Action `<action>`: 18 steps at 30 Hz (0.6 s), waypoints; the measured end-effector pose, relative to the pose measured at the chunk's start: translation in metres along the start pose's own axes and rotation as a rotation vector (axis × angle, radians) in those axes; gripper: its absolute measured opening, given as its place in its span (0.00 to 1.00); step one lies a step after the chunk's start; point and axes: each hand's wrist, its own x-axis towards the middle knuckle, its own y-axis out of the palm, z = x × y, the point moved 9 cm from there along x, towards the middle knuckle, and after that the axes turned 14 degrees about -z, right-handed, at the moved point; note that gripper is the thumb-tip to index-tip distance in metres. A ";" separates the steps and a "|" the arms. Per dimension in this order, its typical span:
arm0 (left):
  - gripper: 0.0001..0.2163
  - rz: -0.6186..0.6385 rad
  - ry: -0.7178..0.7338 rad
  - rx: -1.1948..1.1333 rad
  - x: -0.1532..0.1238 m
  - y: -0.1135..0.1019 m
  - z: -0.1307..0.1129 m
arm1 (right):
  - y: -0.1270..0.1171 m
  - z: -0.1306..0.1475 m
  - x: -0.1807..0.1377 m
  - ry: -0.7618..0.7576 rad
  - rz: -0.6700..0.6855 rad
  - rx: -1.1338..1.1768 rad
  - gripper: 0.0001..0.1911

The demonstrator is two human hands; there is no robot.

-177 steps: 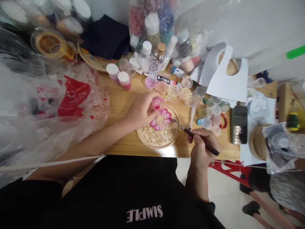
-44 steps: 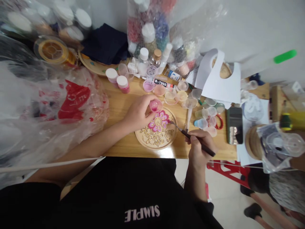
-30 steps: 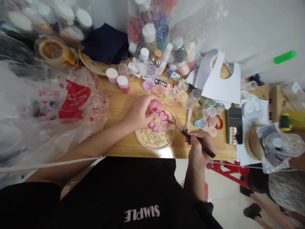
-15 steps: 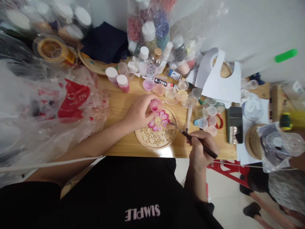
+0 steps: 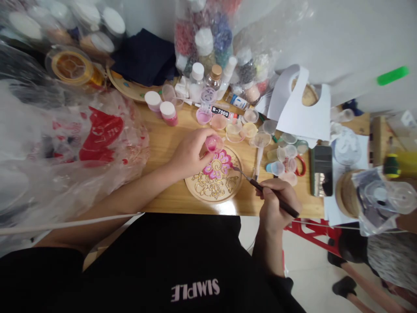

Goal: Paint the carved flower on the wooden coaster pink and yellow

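Observation:
A round wooden disc [image 5: 214, 188] with gold outlines and a pink-filled flower lies near the table's front edge. My left hand [image 5: 189, 153] is closed on a small cup of pink paint [image 5: 214, 143], held at the disc's upper left rim. My right hand [image 5: 276, 204] pinches a thin dark-handled tool [image 5: 260, 186] like a pen. Its metal tip touches the disc's right side, beside the pink flower.
Several small paint cups [image 5: 249, 129], a B-7000 glue tube [image 5: 221, 112] and bottles stand behind the disc. Crumpled plastic bags [image 5: 74, 143] fill the left. A phone [image 5: 321, 170], white paper [image 5: 302, 111] and wooden discs [image 5: 348, 194] lie right. Another person's legs [image 5: 368, 265] show at bottom right.
Almost nothing differs. The tool tip has shifted slightly on the disc's right side while my left hand keeps the pink cup in place.

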 end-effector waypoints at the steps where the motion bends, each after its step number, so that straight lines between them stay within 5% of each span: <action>1: 0.15 -0.002 0.004 -0.001 0.000 0.000 0.000 | 0.000 0.000 0.000 -0.001 -0.005 0.007 0.06; 18: 0.16 -0.005 0.003 -0.040 -0.001 0.001 0.000 | 0.000 -0.004 -0.001 0.032 -0.016 0.062 0.07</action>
